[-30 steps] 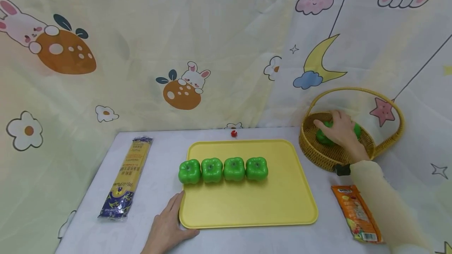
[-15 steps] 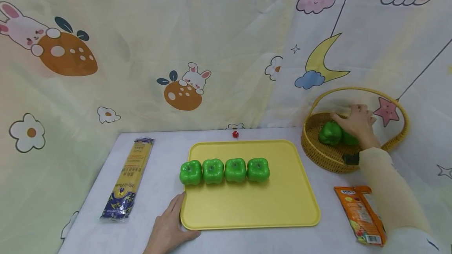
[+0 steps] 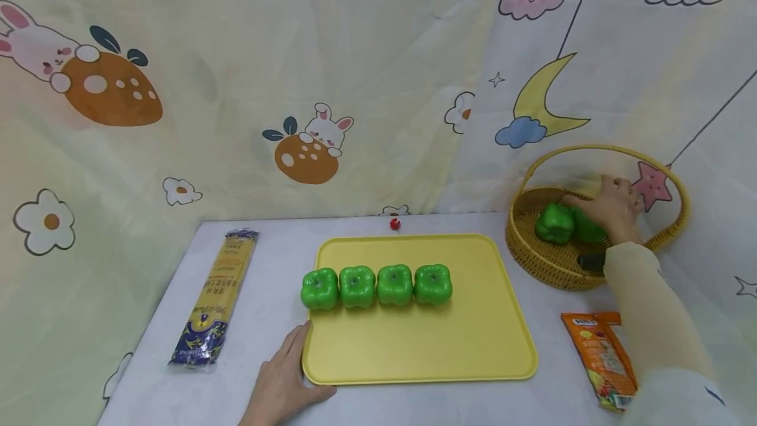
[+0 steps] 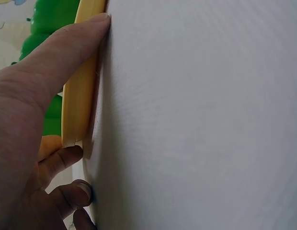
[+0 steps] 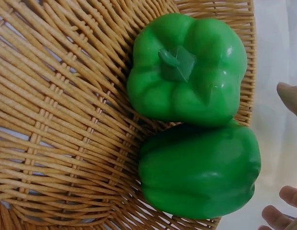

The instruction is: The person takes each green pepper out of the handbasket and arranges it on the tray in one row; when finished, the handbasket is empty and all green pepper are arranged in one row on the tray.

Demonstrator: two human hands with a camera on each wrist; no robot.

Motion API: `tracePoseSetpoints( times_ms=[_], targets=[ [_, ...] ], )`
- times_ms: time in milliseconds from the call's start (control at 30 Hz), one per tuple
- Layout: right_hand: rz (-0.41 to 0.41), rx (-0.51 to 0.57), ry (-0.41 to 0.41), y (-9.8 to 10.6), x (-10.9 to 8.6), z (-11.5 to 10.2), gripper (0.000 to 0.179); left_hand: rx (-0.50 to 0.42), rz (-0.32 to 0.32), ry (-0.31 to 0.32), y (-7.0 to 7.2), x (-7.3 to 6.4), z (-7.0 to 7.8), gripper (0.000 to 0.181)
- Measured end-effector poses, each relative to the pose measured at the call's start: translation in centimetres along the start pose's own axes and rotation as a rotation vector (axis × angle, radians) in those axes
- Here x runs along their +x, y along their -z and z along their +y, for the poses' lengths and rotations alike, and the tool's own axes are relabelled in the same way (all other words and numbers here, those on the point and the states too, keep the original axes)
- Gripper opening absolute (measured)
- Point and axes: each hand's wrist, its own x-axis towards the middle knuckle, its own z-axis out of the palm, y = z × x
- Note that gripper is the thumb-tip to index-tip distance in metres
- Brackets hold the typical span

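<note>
Several green bell peppers [image 3: 394,284] stand in a row on a yellow tray [image 3: 414,344], the leftmost at its left edge. My left hand [image 3: 279,377] holds the tray's near left corner, thumb along the front edge and fingers at the left side. Two more green bell peppers lie in a wicker basket [image 3: 529,267]: an upright one [image 5: 187,69] with its stem showing, and one on its side [image 5: 201,172] touching it. Over the basket's right part is my right hand [image 3: 615,208], fingers spread and holding nothing; in the right wrist view its fingertips are apart from both peppers.
The basket's tall handle [image 3: 603,147] arches behind and right of my right hand. An orange packet [image 3: 598,357] lies beneath my right forearm. At the left is a long pasta packet [image 3: 215,298]. A small red object [image 3: 395,223] sits behind the tray, before the printed cloth [image 3: 378,84].
My right hand has moved rightward off the peppers in the basket, bringing the left one into full view. My left hand and the row on the tray keep their places.
</note>
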Motion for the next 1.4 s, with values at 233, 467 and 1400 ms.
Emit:
tracePoseSetpoints(
  times_ms=[233, 467, 1400],
  targets=[
    [-0.031, -0.028, 0.014, -0.3, 0.0, 0.5, 0.113, -0.001, -0.003, 0.003, 0.0, 0.0, 0.0, 0.138],
    [-0.064, -0.058, 0.033, -0.5, -0.3, 0.6, 0.102, 0.003, 0.01, -0.004, 0.0, 0.0, 0.0, 0.137],
    [-0.096, -0.113, 0.018, -1.3, 0.3, 2.1, 0.086, 0.005, -0.031, 0.029, -0.1, 0.3, 0.1, 0.137]
  ],
)
